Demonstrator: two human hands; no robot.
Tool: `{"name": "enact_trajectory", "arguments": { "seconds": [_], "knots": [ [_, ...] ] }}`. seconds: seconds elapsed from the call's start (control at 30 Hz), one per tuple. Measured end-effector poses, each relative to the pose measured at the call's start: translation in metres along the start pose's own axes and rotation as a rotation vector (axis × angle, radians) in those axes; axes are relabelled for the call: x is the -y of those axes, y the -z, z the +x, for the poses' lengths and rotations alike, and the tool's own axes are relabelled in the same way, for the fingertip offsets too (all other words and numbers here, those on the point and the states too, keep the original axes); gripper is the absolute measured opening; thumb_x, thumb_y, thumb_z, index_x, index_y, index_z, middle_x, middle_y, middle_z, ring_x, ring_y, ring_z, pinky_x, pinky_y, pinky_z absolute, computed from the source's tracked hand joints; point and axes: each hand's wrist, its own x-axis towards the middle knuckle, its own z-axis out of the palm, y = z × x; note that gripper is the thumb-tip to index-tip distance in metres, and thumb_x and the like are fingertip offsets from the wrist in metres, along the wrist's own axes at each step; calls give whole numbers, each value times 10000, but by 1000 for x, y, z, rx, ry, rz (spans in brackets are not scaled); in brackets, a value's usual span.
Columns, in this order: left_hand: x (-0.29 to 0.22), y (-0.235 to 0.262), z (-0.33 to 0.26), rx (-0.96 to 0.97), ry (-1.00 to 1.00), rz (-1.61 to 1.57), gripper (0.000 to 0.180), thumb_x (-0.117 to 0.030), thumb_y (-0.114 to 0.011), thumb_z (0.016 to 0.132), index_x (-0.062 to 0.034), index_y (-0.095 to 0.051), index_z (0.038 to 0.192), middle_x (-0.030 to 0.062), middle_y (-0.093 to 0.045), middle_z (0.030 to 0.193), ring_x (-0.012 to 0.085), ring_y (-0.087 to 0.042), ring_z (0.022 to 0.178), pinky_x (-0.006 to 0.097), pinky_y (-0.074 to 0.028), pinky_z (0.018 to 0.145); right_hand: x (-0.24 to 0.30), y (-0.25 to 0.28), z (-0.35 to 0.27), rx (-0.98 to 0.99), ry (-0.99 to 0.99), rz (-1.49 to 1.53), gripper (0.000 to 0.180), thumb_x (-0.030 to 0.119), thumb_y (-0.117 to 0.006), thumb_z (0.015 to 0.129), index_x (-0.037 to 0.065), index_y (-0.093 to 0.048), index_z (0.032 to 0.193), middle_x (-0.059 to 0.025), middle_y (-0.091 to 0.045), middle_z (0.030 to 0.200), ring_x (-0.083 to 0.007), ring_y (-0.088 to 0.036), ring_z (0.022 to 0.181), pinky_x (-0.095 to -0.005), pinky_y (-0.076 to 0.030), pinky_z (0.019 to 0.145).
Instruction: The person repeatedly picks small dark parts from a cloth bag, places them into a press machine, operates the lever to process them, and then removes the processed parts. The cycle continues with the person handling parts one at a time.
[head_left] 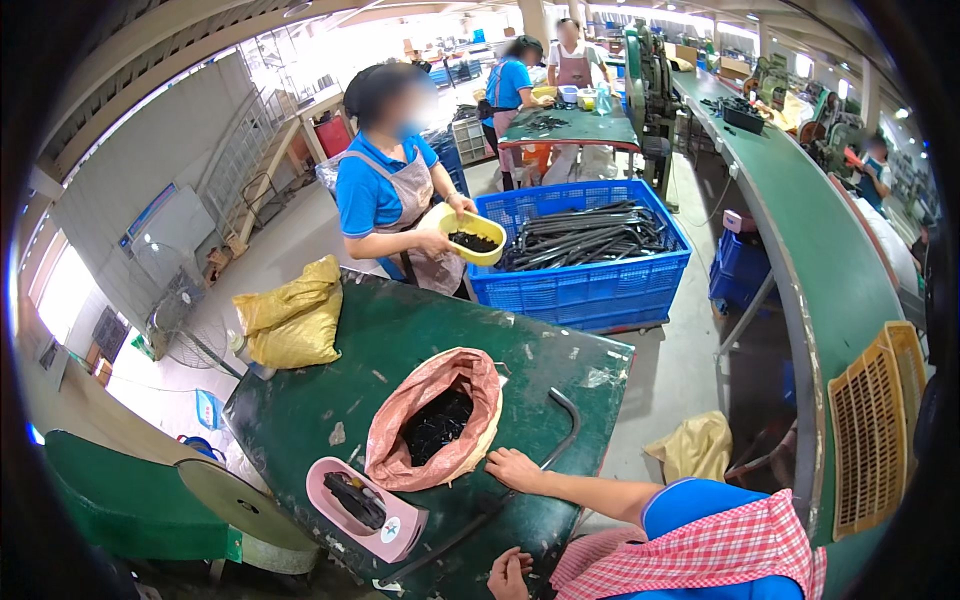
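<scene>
Beside a bent black tube [575, 425] on the green counter [345, 415]: right hand [513, 470], fingers loosely bent, wrist crossing the tube; whether it grips cannot be told. Left hand [510, 577], lower, fingers curled, apart from the tube; nothing visible in it, contents uncertain. Tube, one: lying flat, running just beside an open pink sack [392, 420] of small black parts [436, 425]. Handling, as judged: best taken by its straight run, both hands well apart, bent end clear of the sack's rim. Pink box [412, 537], one: dark pieces [353, 498] inside; round white label [391, 528] with star, no wording legible. Outward: yellow sack [290, 345]; co-worker [380, 190] holding yellow tub [482, 258]; blue crate [580, 300], full of black tubes [590, 235].
</scene>
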Motion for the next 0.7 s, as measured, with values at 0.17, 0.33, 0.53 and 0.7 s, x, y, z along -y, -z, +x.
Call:
{"name": "enact_trajectory", "arguments": {
  "seconds": [0.17,0.33,0.53,0.7],
  "knots": [
    [12,7,-19,-67,-5,-73,213,-125,-488,911,-11,-622,1032,62,-645,848,127,-598,719,237,-482,631,3,-2,-3,-29,11,-30,103,131,-521,763,77,-565,838,-66,-496,860,-220,-523,844,-315,-449,713],
    [8,24,-34,-56,-10,-26,216,-142,-491,913,-18,-614,1040,55,-645,839,130,-599,720,237,-481,630,-2,-3,-3,8,16,-153,93,138,-518,764,74,-549,826,-71,-511,824,-220,-539,809,-317,-469,674],
    [51,88,-84,-225,-52,-9,207,-123,-488,910,33,-584,1006,89,-611,790,128,-571,700,245,-461,620,70,14,6,-30,-101,-248,85,139,-507,765,70,-556,773,-100,-552,808,-258,-560,792,-388,-474,657],
    [96,152,-155,-289,-53,-11,202,-129,-542,890,30,-600,999,68,-617,818,121,-575,729,240,-461,638,213,56,-56,-261,29,461,104,138,-603,792,60,-633,853,-106,-605,840,-286,-576,804,-380,-482,712]
  ]
}}
